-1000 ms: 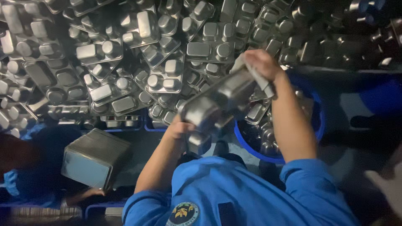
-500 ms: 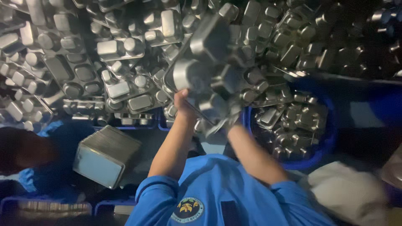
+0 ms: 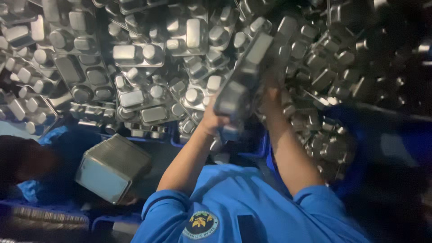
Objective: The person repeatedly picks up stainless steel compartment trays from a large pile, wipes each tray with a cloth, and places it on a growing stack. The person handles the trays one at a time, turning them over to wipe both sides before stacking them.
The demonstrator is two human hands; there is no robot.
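Observation:
I hold a steel compartment tray (image 3: 240,85) tilted on edge, raised over a big heap of the same trays (image 3: 139,67). My left hand (image 3: 210,120) grips its lower end. At the tray's upper right side, my right hand (image 3: 270,96) is blurred and seems to press a dark cloth against the metal. Both forearms reach up from my blue shirt (image 3: 243,207).
A blue tub (image 3: 346,148) holding more trays stands at the right. At lower left another person in blue (image 3: 27,166) holds a neat stack of trays (image 3: 112,166). Blue crates (image 3: 45,220) line the bottom left edge.
The tray has swung up onto its edge and shifted right. My right hand rose from below the tray to its upper right side. The view has shifted, and the white cloth at lower right is gone.

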